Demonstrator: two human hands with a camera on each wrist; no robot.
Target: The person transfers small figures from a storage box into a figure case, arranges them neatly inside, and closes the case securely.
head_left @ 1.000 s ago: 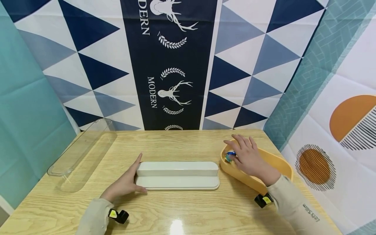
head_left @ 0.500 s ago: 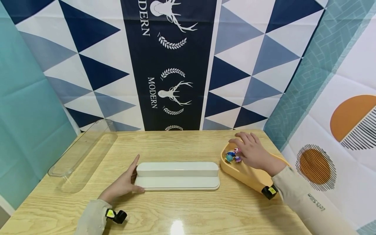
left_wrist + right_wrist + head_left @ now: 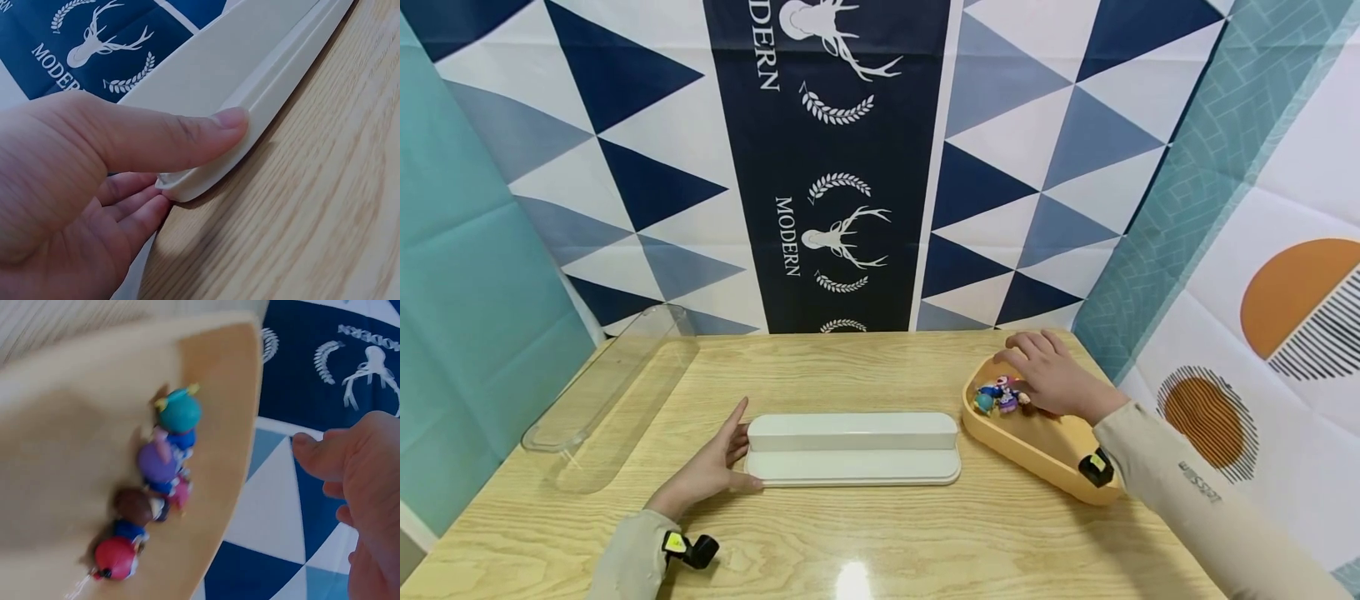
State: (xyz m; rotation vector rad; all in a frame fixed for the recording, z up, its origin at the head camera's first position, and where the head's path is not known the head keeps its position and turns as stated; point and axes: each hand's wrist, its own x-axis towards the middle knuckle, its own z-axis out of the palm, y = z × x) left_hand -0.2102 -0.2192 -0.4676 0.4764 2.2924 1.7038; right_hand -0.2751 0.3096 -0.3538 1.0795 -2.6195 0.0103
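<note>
On the table lies a long white stepped display base [image 3: 853, 462]. My left hand [image 3: 709, 468] rests at its left end; in the left wrist view the straight thumb [image 3: 187, 137] lies over the front ledge and fingertips touch the corner. Several small toy figurines [image 3: 1003, 396] with colored heads lie at the far end of an orange-yellow tray [image 3: 1026, 457]. My right hand [image 3: 1054, 379] hovers over the tray's back rim, fingers loose. The right wrist view shows turquoise, purple, brown and red figurine heads [image 3: 181, 412], with nothing visible in the right hand [image 3: 378, 494].
A long clear plastic box [image 3: 613, 392] sits on the wooden table [image 3: 775, 542] at the left. Patterned cloth [image 3: 838, 167] hangs behind the table's back edge, with more cloth [image 3: 1247, 333] along the right side.
My right hand has shifted back and right from the tray's far end, uncovering more figurines. My left hand has slid slightly left along the base's end. The base stays put.
</note>
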